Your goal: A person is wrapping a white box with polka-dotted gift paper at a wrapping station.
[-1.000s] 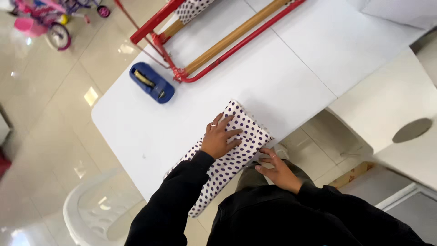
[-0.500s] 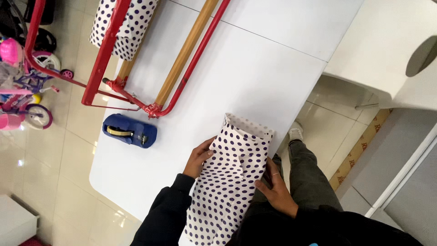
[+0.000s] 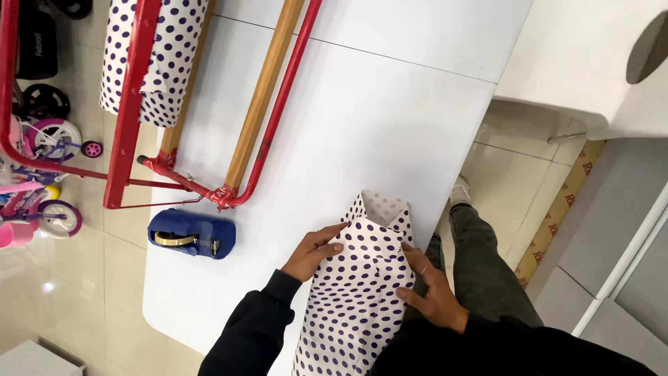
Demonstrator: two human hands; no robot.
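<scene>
white table (image 3: 362,104) | blue tape dispenser (image 3: 190,235) near its left edge | red metal rack (image 3: 132,104) holding dotted paper roll (image 3: 167,56), wooden rod (image 3: 261,97) | pink child bicycle (image 3: 31,209) on floor

A wrapped parcel (image 3: 356,292) lies on the table (image 3: 376,118) at its near edge, with the left hand (image 3: 313,251) against its left side and the right hand (image 3: 431,292) against its right side. Left of the left hand sits a tape dispenser (image 3: 190,235). Behind that, at the table's far left, stands a paper-roll rack (image 3: 139,104) holding a roll of wrapping paper (image 3: 163,56) and a wooden rod (image 3: 264,97).
</scene>
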